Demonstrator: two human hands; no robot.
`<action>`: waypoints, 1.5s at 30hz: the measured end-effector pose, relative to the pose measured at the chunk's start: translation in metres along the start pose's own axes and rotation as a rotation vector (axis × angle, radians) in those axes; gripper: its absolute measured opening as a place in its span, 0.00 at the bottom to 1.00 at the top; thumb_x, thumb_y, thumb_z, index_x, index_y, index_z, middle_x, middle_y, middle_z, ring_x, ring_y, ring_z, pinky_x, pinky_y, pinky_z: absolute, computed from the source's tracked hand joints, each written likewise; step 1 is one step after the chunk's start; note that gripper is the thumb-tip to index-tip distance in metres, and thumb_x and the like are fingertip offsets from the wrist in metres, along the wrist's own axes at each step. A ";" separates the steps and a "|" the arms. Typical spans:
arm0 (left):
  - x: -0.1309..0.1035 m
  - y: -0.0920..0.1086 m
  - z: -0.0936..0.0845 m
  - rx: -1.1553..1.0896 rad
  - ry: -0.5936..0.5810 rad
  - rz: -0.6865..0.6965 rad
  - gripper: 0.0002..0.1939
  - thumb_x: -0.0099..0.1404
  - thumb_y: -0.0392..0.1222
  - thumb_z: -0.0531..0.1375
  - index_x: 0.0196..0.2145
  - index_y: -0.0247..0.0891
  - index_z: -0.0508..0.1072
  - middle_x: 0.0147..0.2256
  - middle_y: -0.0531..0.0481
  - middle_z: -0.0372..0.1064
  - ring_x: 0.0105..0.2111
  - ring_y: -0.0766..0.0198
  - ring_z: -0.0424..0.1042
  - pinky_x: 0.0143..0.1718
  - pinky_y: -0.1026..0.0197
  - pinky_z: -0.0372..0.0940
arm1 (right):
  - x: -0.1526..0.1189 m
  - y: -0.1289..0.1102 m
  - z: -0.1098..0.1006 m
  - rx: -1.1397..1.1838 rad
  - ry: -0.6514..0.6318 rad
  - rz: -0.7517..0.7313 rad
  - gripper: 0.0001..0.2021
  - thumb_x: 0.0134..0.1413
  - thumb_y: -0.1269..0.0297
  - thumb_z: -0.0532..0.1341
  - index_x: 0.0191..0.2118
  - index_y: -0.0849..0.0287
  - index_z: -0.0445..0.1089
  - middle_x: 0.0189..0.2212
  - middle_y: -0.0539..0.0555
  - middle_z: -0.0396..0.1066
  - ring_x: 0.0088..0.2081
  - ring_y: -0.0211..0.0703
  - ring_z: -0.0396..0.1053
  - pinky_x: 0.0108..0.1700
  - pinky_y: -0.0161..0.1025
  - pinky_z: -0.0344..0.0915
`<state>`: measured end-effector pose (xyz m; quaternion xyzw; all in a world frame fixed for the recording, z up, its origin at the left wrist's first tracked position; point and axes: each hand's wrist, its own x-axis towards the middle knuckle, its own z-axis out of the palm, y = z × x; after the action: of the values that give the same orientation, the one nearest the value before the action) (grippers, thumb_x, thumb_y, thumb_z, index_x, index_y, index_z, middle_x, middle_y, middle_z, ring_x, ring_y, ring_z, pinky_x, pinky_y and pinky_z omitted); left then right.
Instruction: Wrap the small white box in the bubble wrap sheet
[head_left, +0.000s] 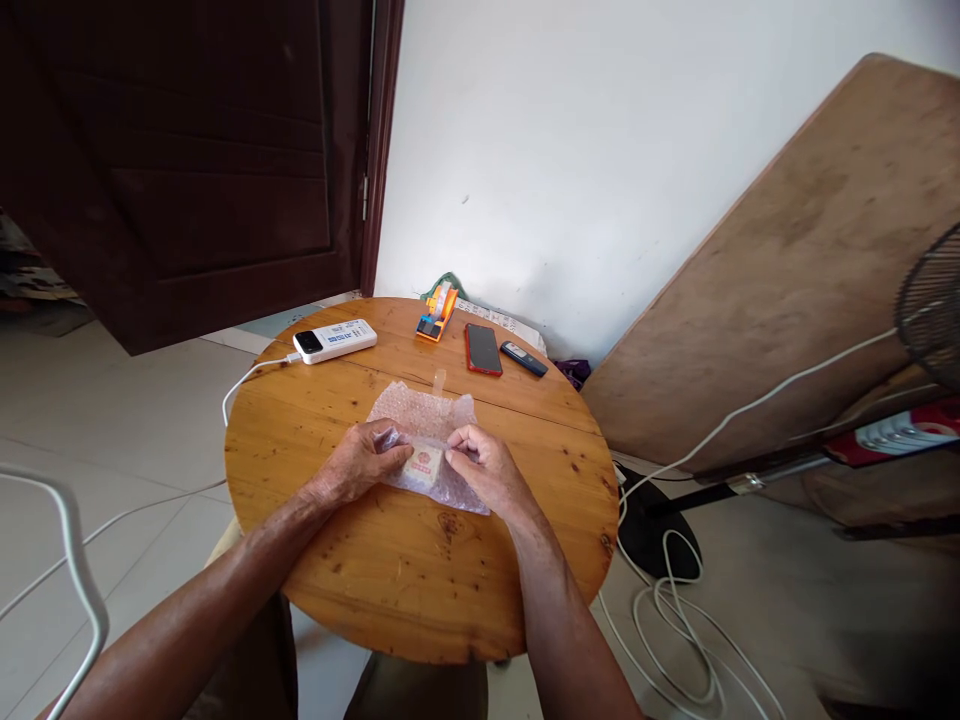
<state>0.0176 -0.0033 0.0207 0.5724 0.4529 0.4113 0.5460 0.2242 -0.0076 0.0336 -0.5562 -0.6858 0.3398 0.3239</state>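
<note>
At the frame's centre, bubble wrap [420,406] holds a pale square packet [424,462] (red print showing); left hand [367,463] and right hand [491,472], fingers nearly closed, each pinch the wrap.

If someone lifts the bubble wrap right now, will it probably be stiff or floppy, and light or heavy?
Probably floppy: the bubble wrap bends and wrinkles near the left hand and right hand. Likely light by itself, being thin and see-through. The small pale packet there may make it sag.
</note>
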 end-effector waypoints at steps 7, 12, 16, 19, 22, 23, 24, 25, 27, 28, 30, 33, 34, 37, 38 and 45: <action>0.001 0.000 0.000 0.028 0.011 0.019 0.13 0.52 0.50 0.61 0.28 0.35 0.70 0.22 0.58 0.61 0.22 0.71 0.59 0.24 0.68 0.55 | -0.004 -0.010 0.005 -0.269 0.203 -0.434 0.12 0.49 0.75 0.57 0.39 0.55 0.70 0.44 0.56 0.70 0.48 0.48 0.67 0.51 0.46 0.63; 0.001 -0.001 -0.001 0.052 0.011 0.043 0.13 0.53 0.49 0.60 0.27 0.35 0.70 0.21 0.58 0.60 0.22 0.72 0.57 0.24 0.68 0.54 | -0.007 -0.016 0.009 -0.442 0.259 -0.586 0.06 0.55 0.71 0.59 0.31 0.56 0.73 0.35 0.54 0.72 0.39 0.46 0.66 0.45 0.45 0.59; 0.001 0.000 -0.002 0.081 0.016 0.058 0.13 0.54 0.49 0.60 0.26 0.35 0.69 0.21 0.58 0.60 0.22 0.71 0.57 0.24 0.68 0.54 | -0.008 -0.016 0.013 -0.521 0.204 -0.576 0.06 0.58 0.68 0.60 0.31 0.56 0.73 0.33 0.53 0.73 0.38 0.45 0.66 0.43 0.44 0.57; 0.001 0.000 -0.001 0.102 0.018 0.074 0.13 0.54 0.49 0.60 0.26 0.35 0.69 0.21 0.58 0.59 0.22 0.71 0.57 0.24 0.68 0.54 | -0.008 -0.017 0.014 -0.545 0.175 -0.548 0.05 0.58 0.68 0.60 0.33 0.57 0.73 0.33 0.53 0.73 0.39 0.45 0.66 0.43 0.43 0.56; 0.001 -0.001 -0.001 0.129 0.027 0.101 0.12 0.55 0.48 0.59 0.26 0.36 0.69 0.21 0.58 0.59 0.22 0.71 0.57 0.24 0.68 0.54 | -0.010 -0.021 0.014 -0.587 0.151 -0.543 0.04 0.58 0.66 0.60 0.34 0.57 0.73 0.34 0.53 0.73 0.39 0.45 0.65 0.43 0.44 0.55; 0.001 -0.002 -0.002 0.149 0.036 0.112 0.11 0.55 0.48 0.59 0.26 0.36 0.69 0.22 0.58 0.60 0.23 0.70 0.58 0.24 0.68 0.55 | -0.011 -0.022 0.013 -0.606 0.141 -0.546 0.05 0.58 0.65 0.61 0.34 0.57 0.72 0.34 0.53 0.73 0.39 0.46 0.64 0.43 0.44 0.55; 0.001 -0.004 -0.002 0.175 0.047 0.124 0.11 0.56 0.47 0.58 0.27 0.36 0.70 0.22 0.57 0.61 0.23 0.70 0.59 0.25 0.67 0.55 | -0.011 -0.024 0.013 -0.624 0.130 -0.550 0.05 0.58 0.63 0.61 0.34 0.57 0.72 0.34 0.53 0.73 0.39 0.46 0.64 0.43 0.44 0.54; 0.001 -0.005 -0.004 0.210 0.059 0.135 0.10 0.57 0.47 0.58 0.28 0.36 0.70 0.23 0.57 0.62 0.24 0.69 0.59 0.25 0.67 0.56 | -0.012 -0.025 0.013 -0.640 0.120 -0.555 0.06 0.57 0.61 0.62 0.34 0.57 0.72 0.34 0.53 0.73 0.39 0.46 0.63 0.43 0.44 0.54; 0.001 -0.009 -0.009 0.294 0.087 0.152 0.10 0.58 0.47 0.59 0.30 0.36 0.72 0.24 0.56 0.65 0.25 0.68 0.62 0.28 0.66 0.58 | -0.013 -0.028 0.013 -0.665 0.104 -0.558 0.08 0.55 0.58 0.63 0.35 0.57 0.72 0.35 0.54 0.72 0.39 0.47 0.63 0.43 0.45 0.53; 0.001 -0.011 -0.012 0.331 0.102 0.158 0.11 0.58 0.47 0.59 0.32 0.37 0.73 0.25 0.55 0.67 0.26 0.67 0.63 0.29 0.65 0.59 | -0.013 -0.028 0.013 -0.672 0.099 -0.554 0.09 0.54 0.57 0.64 0.35 0.57 0.72 0.36 0.55 0.72 0.39 0.47 0.63 0.43 0.45 0.53; 0.001 -0.015 -0.018 0.367 0.127 0.168 0.13 0.58 0.49 0.60 0.35 0.37 0.74 0.29 0.53 0.70 0.29 0.65 0.66 0.32 0.64 0.61 | -0.014 -0.029 0.014 -0.674 0.092 -0.538 0.10 0.54 0.56 0.64 0.35 0.57 0.72 0.36 0.55 0.72 0.40 0.48 0.64 0.44 0.45 0.53; 0.002 -0.020 -0.027 0.331 0.151 0.148 0.17 0.57 0.52 0.62 0.39 0.37 0.74 0.31 0.52 0.71 0.29 0.64 0.67 0.31 0.64 0.61 | -0.014 -0.029 0.017 -0.652 0.093 -0.527 0.09 0.54 0.57 0.64 0.36 0.57 0.71 0.37 0.56 0.71 0.40 0.48 0.64 0.45 0.45 0.54; 0.003 -0.020 -0.028 0.324 0.154 0.128 0.19 0.57 0.53 0.62 0.40 0.37 0.73 0.30 0.53 0.71 0.28 0.65 0.66 0.30 0.65 0.60 | -0.014 -0.029 0.018 -0.643 0.096 -0.530 0.09 0.54 0.58 0.64 0.36 0.57 0.71 0.38 0.56 0.71 0.41 0.48 0.64 0.45 0.45 0.54; 0.002 -0.017 -0.031 0.377 0.170 0.059 0.21 0.57 0.55 0.61 0.42 0.38 0.73 0.25 0.55 0.67 0.24 0.66 0.63 0.27 0.65 0.57 | -0.015 -0.029 0.019 -0.622 0.098 -0.541 0.07 0.54 0.60 0.64 0.36 0.57 0.70 0.38 0.55 0.71 0.42 0.48 0.65 0.44 0.45 0.55; 0.001 -0.015 -0.032 0.427 0.189 0.046 0.21 0.56 0.55 0.61 0.42 0.38 0.73 0.25 0.56 0.67 0.24 0.65 0.63 0.27 0.65 0.57 | -0.015 -0.029 0.020 -0.619 0.097 -0.541 0.07 0.54 0.60 0.64 0.36 0.57 0.70 0.38 0.55 0.71 0.42 0.48 0.65 0.44 0.45 0.55; -0.025 0.014 -0.042 0.843 0.291 -0.154 0.25 0.58 0.57 0.57 0.46 0.37 0.72 0.33 0.48 0.73 0.34 0.56 0.71 0.35 0.59 0.60 | -0.015 -0.030 0.019 -0.609 0.081 -0.539 0.06 0.55 0.61 0.63 0.36 0.57 0.70 0.37 0.56 0.72 0.42 0.49 0.65 0.46 0.46 0.57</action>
<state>-0.0284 -0.0164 0.0383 0.6455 0.6942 0.2253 0.2250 0.1950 -0.0292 0.0472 -0.4401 -0.8629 0.0019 0.2484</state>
